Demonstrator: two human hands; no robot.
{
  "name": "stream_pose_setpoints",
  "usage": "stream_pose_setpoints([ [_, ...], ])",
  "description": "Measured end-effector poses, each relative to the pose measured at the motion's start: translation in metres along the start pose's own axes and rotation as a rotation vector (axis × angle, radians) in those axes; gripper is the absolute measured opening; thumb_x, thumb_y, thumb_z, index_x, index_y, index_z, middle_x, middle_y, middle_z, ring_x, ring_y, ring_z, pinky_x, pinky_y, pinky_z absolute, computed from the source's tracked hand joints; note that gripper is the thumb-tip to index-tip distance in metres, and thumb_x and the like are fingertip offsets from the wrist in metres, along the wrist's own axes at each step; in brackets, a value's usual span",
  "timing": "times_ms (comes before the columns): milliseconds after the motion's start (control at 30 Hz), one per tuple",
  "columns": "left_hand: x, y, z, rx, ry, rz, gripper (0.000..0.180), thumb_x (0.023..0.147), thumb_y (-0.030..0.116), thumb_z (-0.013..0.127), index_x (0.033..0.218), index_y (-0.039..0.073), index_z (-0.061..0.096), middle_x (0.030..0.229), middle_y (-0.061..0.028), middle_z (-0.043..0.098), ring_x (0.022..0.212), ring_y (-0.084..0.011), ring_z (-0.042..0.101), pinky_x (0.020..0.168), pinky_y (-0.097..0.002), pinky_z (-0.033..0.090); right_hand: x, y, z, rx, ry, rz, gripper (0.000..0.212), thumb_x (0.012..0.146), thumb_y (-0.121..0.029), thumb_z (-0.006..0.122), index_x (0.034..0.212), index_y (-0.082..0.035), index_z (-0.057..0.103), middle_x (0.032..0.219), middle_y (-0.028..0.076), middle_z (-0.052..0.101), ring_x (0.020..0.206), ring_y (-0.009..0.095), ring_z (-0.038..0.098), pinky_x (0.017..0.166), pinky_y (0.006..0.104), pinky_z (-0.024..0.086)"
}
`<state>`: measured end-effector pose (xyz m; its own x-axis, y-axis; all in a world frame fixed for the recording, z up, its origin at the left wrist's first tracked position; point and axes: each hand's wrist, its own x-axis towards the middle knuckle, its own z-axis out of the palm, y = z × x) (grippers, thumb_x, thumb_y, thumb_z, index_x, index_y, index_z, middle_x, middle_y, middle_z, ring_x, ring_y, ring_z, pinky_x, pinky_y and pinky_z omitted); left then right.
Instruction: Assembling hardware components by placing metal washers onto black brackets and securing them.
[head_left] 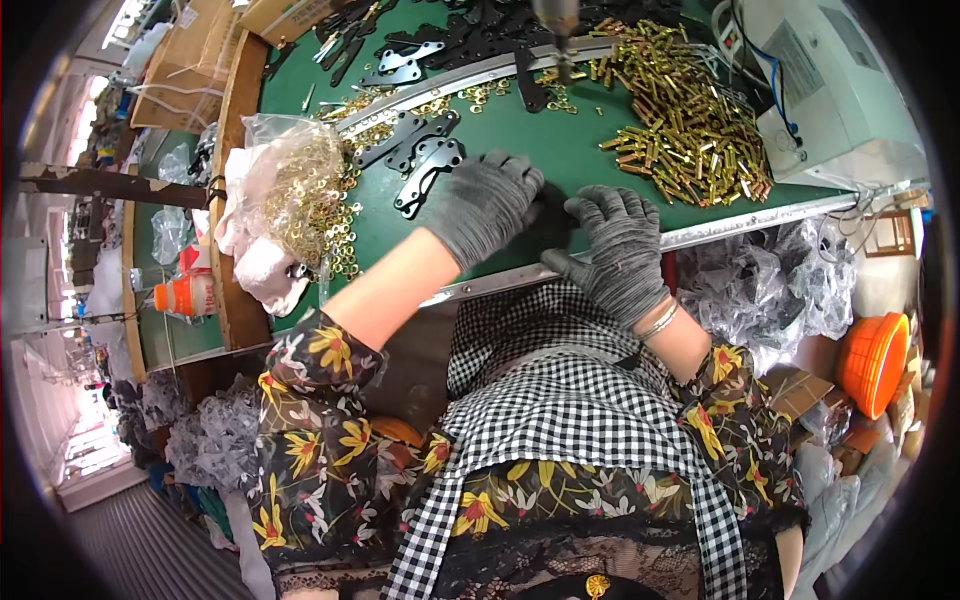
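Note:
My left hand (484,208), in a grey knit glove, is over the green bench top with its fingers curled down and together. What lies under them is hidden. My right hand (618,248), gloved alike, is at the bench's front edge, fingers bent and thumb stretched out to the left. A dark patch shows between the hands; I cannot tell whether it is a part or a shadow. Beside my left hand lie black metal plates (430,172) with holes. Beyond my right hand is a heap of brass-coloured cylindrical pins (690,125).
A clear bag of small brass-coloured rings (305,200) spills at the left. A curved metal rail (440,90) crosses the bench, with black plates (480,35) behind it. A machine spindle (560,30) hangs overhead. A pale machine housing (835,85) stands right. An orange basket (873,365) is lower right.

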<state>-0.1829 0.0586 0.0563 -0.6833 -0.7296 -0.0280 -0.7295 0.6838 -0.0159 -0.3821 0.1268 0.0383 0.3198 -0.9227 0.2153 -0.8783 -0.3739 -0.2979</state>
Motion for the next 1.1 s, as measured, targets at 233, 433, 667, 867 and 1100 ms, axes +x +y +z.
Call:
stream_pose_setpoints([
  [233, -0.027, 0.004, 0.023, -0.029, 0.354, -0.499, 0.028, 0.081, 0.032, 0.071, 0.096, 0.009, 0.064, 0.090, -0.0111, 0.062, 0.083, -0.0308, 0.061, 0.073, -0.0433, 0.049, 0.044, -0.005, 0.015, -0.071, -0.065, -0.061, 0.043, 0.083, -0.036, 0.065, 0.121, -0.015, 0.062, 0.128, 0.002, 0.056, 0.120, 0.023, 0.050, 0.104, 0.0450, 0.036],
  [433, -0.054, -0.066, 0.023, -0.041, 0.345, -0.659, 0.033, 0.082, 0.038, 0.069, 0.095, 0.007, 0.067, 0.091, -0.0141, 0.065, 0.092, -0.0335, 0.062, 0.077, -0.0443, 0.051, 0.074, -0.017, 0.004, -0.017, -0.001, -0.124, 0.042, 0.084, -0.035, 0.064, 0.120, -0.014, 0.061, 0.124, 0.007, 0.058, 0.118, 0.026, 0.051, 0.104, 0.0457, 0.035],
  [667, -0.039, -0.094, 0.002, -0.323, -0.077, -0.651, 0.031, 0.081, 0.026, 0.075, 0.092, -0.002, 0.066, 0.085, -0.0206, 0.068, 0.081, -0.0333, 0.066, 0.075, -0.0398, 0.052, 0.070, -0.010, 0.003, 0.059, -0.010, -0.123, 0.037, 0.085, -0.035, 0.065, 0.115, -0.014, 0.063, 0.119, 0.007, 0.059, 0.115, 0.026, 0.053, 0.102, 0.0445, 0.037],
  [867, -0.041, -0.079, 0.006, -0.843, 0.256, -0.741, 0.015, 0.088, 0.010, 0.067, 0.100, 0.002, 0.064, 0.078, -0.0097, 0.067, 0.065, -0.0126, 0.061, 0.060, -0.0282, 0.050, 0.062, 0.005, 0.001, 0.590, -0.150, 0.008, 0.041, 0.088, -0.040, 0.065, 0.114, -0.009, 0.062, 0.106, 0.011, 0.063, 0.092, 0.022, 0.064, 0.076, 0.0336, 0.053],
  [1100, -0.027, -0.006, 0.026, -0.695, 0.611, -0.081, 0.024, 0.079, -0.002, 0.068, 0.100, 0.008, 0.061, 0.104, -0.0093, 0.063, 0.097, -0.0254, 0.064, 0.081, -0.0330, 0.053, 0.077, 0.004, 0.018, 1.276, -0.136, 0.429, 0.042, 0.094, -0.033, 0.063, 0.123, -0.004, 0.055, 0.101, 0.009, 0.068, 0.085, 0.019, 0.066, 0.066, 0.0289, 0.054],
])
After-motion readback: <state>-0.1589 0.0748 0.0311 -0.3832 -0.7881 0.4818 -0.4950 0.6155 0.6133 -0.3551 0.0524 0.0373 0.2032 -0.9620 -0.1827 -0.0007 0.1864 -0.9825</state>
